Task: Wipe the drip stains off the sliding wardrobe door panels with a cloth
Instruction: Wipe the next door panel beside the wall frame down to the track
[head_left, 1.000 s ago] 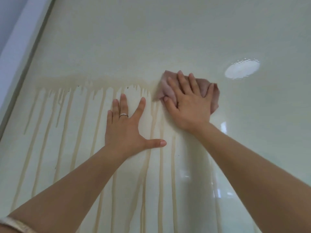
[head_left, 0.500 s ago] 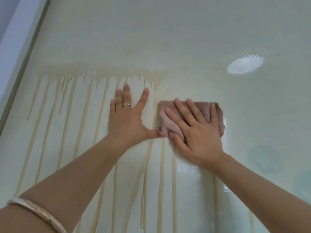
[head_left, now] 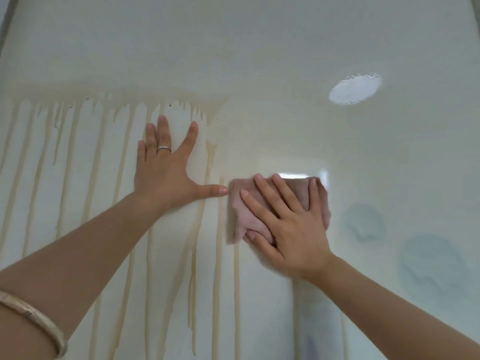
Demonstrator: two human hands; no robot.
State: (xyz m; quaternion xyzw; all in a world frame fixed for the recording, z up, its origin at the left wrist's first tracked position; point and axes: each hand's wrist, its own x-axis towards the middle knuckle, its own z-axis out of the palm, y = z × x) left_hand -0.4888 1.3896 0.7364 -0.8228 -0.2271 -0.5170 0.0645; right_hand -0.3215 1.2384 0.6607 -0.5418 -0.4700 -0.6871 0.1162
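A glossy cream wardrobe door panel (head_left: 285,61) fills the view. Tan drip stains (head_left: 65,157) run down its left half from a smeared band near the top. A pink cloth (head_left: 242,211) lies flat on the panel at centre right. My right hand (head_left: 291,224) presses it to the panel with straight, spread fingers. My left hand (head_left: 166,170), with a ring, rests flat and spread on the panel among the drips, its thumb tip almost touching the cloth's left edge. The strip above the cloth looks free of streaks.
A round light reflection (head_left: 354,88) shines on the upper right of the panel. Faint bluish ring marks (head_left: 426,258) show at the right. The door frame edge (head_left: 6,19) runs along the top left corner. A bracelet (head_left: 36,323) circles my left forearm.
My right hand has slid the cloth downward over the panel, from the top of the drip band to beside my left thumb. My left hand has stayed in place.
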